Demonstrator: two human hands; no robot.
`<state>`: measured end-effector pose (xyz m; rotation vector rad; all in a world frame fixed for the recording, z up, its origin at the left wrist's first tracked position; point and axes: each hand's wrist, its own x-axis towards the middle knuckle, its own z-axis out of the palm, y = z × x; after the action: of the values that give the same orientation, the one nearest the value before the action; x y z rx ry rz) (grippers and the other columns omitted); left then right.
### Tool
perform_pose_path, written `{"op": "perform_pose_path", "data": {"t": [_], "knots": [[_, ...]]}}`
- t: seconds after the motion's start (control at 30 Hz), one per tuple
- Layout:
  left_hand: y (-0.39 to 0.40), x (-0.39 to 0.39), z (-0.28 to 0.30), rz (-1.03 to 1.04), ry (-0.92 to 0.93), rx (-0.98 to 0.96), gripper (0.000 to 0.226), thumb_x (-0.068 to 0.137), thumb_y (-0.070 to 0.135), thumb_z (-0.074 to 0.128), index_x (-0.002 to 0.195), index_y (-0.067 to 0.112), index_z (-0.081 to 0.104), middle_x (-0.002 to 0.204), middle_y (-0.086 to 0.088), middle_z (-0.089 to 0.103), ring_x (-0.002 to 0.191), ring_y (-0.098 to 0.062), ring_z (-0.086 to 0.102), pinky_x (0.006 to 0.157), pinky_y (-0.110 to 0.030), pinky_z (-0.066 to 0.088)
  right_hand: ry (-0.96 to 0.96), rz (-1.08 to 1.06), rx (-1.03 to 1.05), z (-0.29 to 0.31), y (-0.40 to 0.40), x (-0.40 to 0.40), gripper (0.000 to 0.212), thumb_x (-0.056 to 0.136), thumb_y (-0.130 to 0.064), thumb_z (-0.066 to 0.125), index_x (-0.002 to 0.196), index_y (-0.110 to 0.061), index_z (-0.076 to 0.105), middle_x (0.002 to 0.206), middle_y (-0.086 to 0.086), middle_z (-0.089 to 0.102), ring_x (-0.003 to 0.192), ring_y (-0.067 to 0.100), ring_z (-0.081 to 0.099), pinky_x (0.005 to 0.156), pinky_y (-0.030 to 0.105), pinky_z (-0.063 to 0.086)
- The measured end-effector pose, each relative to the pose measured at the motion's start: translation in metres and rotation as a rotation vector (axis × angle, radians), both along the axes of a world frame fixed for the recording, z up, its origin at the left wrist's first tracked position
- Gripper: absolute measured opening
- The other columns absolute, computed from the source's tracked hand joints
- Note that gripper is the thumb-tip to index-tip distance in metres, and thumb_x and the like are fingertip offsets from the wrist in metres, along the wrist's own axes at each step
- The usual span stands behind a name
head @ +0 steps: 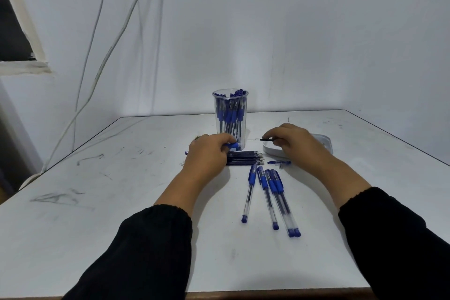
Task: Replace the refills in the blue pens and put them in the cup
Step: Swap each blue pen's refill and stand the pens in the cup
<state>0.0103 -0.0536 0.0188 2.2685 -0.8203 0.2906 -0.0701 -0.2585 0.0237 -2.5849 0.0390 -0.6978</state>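
Observation:
A clear plastic cup (230,114) full of blue pens stands at the table's middle back. In front of it lies a row of dark refills (246,161). My left hand (207,153) grips a blue pen (232,145) over the left end of those refills, its blue end sticking out to the right. My right hand (289,142) pinches a thin dark refill (266,139) that points left, above a white tray (270,151). Several blue pens (267,192) lie side by side near me. A small blue pen part (278,162) rests just beyond them.
The white table (121,202) is scuffed with dark marks. Its front edge (267,295) runs along the bottom. White cables (97,68) hang down the wall at the left. A dark window opening (12,31) is at the far left.

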Motion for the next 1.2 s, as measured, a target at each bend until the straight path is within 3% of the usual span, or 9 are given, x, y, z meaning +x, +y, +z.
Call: {"op": "perform_pose_path", "data": {"t": [0.2, 0.4, 0.53, 0.7, 1.2], "knots": [[0.0, -0.001, 0.001, 0.002, -0.009, -0.007, 0.029, 0.098, 0.016, 0.046, 0.115, 0.03, 0.064, 0.092, 0.008, 0.05, 0.095, -0.023, 0.051, 0.084, -0.047, 0.052, 0.01, 0.022, -0.056, 0.0, 0.009, -0.003, 0.032, 0.095, -0.005, 0.052, 0.109, -0.028, 0.069, 0.1, -0.004, 0.061, 0.093, 0.014, 0.059, 0.083, 0.037, 0.051], [0.0, -0.003, 0.001, -0.002, -0.009, -0.013, 0.029, 0.097, 0.015, 0.046, 0.116, 0.029, 0.064, 0.103, 0.001, 0.06, 0.094, -0.023, 0.052, 0.084, -0.047, 0.052, 0.019, 0.027, -0.055, 0.0, 0.01, -0.004, 0.031, 0.096, -0.006, 0.051, 0.109, -0.028, 0.069, 0.1, -0.003, 0.06, 0.093, 0.016, 0.058, 0.081, 0.036, 0.05], [0.0, -0.002, 0.001, 0.005, 0.002, -0.032, 0.029, 0.098, 0.017, 0.046, 0.115, 0.032, 0.064, 0.097, 0.005, 0.057, 0.093, -0.024, 0.051, 0.082, -0.048, 0.053, 0.033, 0.024, -0.062, -0.001, 0.011, -0.004, 0.031, 0.097, -0.006, 0.05, 0.109, -0.027, 0.069, 0.104, -0.003, 0.061, 0.095, 0.016, 0.058, 0.084, 0.038, 0.051], [0.0, -0.003, 0.002, -0.001, 0.009, -0.023, 0.029, 0.098, 0.016, 0.046, 0.116, 0.031, 0.064, 0.111, -0.002, 0.063, 0.094, -0.023, 0.051, 0.084, -0.048, 0.052, 0.036, 0.003, -0.057, 0.0, 0.011, -0.005, 0.031, 0.096, -0.006, 0.049, 0.108, -0.026, 0.069, 0.104, -0.003, 0.061, 0.095, 0.016, 0.058, 0.084, 0.039, 0.05], [0.0, -0.007, 0.004, 0.001, 0.009, -0.02, 0.028, 0.098, 0.017, 0.046, 0.116, 0.029, 0.064, 0.11, -0.002, 0.063, 0.093, -0.023, 0.051, 0.084, -0.049, 0.052, 0.032, -0.025, -0.035, 0.002, 0.014, -0.007, 0.03, 0.096, -0.006, 0.05, 0.108, -0.025, 0.069, 0.102, -0.002, 0.061, 0.094, 0.017, 0.058, 0.085, 0.04, 0.051]]}}
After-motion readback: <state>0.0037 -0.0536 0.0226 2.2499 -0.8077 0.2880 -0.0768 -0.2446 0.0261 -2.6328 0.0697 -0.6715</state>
